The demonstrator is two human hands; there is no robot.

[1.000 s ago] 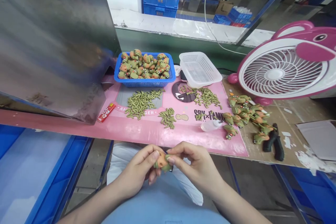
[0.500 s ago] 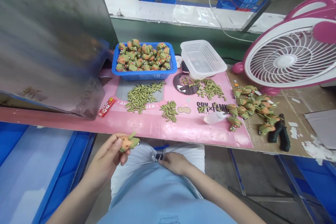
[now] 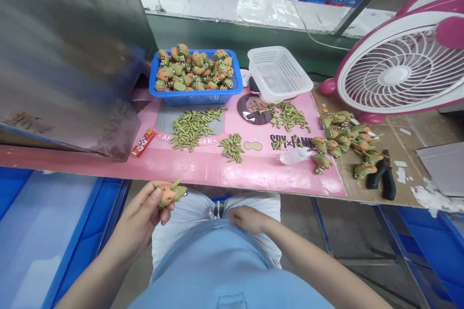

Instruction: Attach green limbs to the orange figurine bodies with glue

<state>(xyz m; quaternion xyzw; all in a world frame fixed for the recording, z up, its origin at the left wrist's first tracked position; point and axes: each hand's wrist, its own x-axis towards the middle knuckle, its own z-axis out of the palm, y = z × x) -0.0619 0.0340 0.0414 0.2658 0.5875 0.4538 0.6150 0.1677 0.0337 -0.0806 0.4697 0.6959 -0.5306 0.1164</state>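
My left hand (image 3: 149, 205) is closed on a small green-and-orange toy figure (image 3: 169, 194), just in front of the table edge; a thin green piece sticks up from it. Low over my lap, at the hem of the blue shirt, my right hand (image 3: 248, 218) is curled closed, its fingertips hidden. Loose small green pieces lie on the pink mat in a large pile (image 3: 192, 129), a small pile (image 3: 232, 147) and a third pile (image 3: 290, 117). Similar toy figures (image 3: 197, 70) fill a blue basket (image 3: 195, 98). More toy figures (image 3: 348, 137) with green pieces lie to the right.
A white basket (image 3: 279, 75) stands behind the third pile. A small translucent bottle (image 3: 294, 156) and black-handled pliers (image 3: 386, 178) lie to the right, below a pink-and-white fan (image 3: 395, 77). On the left are a red packet (image 3: 143, 143) and a large metal box (image 3: 72, 67).
My right hand has shifted a little right and up over my lap. My left hand still holds the toy figure, and the view has tilted down slightly.
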